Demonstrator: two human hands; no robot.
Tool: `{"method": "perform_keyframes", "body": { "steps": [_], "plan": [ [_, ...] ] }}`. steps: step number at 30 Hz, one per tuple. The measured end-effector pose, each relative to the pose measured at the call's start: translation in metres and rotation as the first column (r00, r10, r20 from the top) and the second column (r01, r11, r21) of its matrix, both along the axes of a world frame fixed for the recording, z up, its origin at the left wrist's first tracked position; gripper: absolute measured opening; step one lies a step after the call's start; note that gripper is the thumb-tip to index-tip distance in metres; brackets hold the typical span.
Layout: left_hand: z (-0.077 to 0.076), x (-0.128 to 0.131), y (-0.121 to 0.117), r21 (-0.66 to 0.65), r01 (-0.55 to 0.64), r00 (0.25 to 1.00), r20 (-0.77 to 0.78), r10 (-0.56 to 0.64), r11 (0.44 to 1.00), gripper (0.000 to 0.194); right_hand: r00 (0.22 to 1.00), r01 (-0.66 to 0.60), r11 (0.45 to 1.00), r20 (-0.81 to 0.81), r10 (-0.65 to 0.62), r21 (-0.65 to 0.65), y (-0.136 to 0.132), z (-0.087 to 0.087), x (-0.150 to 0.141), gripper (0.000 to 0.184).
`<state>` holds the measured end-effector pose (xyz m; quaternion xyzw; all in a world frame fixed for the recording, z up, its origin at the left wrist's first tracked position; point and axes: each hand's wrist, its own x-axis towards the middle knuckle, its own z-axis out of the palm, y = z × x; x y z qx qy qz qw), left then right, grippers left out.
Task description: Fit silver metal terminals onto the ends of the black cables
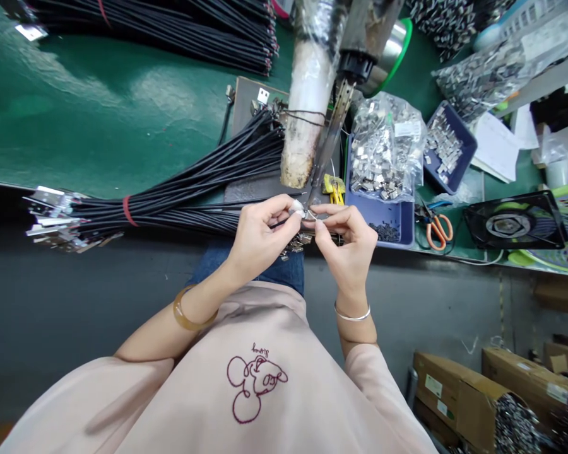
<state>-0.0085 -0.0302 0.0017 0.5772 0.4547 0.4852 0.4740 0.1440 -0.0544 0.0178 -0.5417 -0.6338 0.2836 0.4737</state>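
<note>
My left hand (262,233) is closed in a pinch on the end of a black cable, with a white cover on one fingertip. Close beside it, my right hand (345,236) pinches a thin pale wire (312,215) between thumb and fingers. The fingertips nearly meet, and the small metal parts between them are too fine to make out. A bundle of black cables (184,189) with a red band and metal plugs runs leftward from my left hand. Just above the hands hang a plastic-wrapped tube (307,94) and a metal bar (331,139).
Right of my hands are a blue tray (407,221) with bagged metal connectors (383,151), orange-handled pliers (438,232) and a black fan (515,221). A yellow holder (334,188) stands behind my right hand. More cables (170,31) lie at the back left.
</note>
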Motion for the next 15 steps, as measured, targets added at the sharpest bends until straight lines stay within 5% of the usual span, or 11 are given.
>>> {"method": "perform_keyframes", "body": {
  "steps": [15],
  "plan": [
    [0.0029,0.0005,-0.0017,-0.017,0.003,0.999,-0.045,-0.003,1.0,0.014,1.0,-0.013,1.0,-0.001,0.013,-0.008,0.0045,0.0043,-0.0007,0.012]
  ]
}}
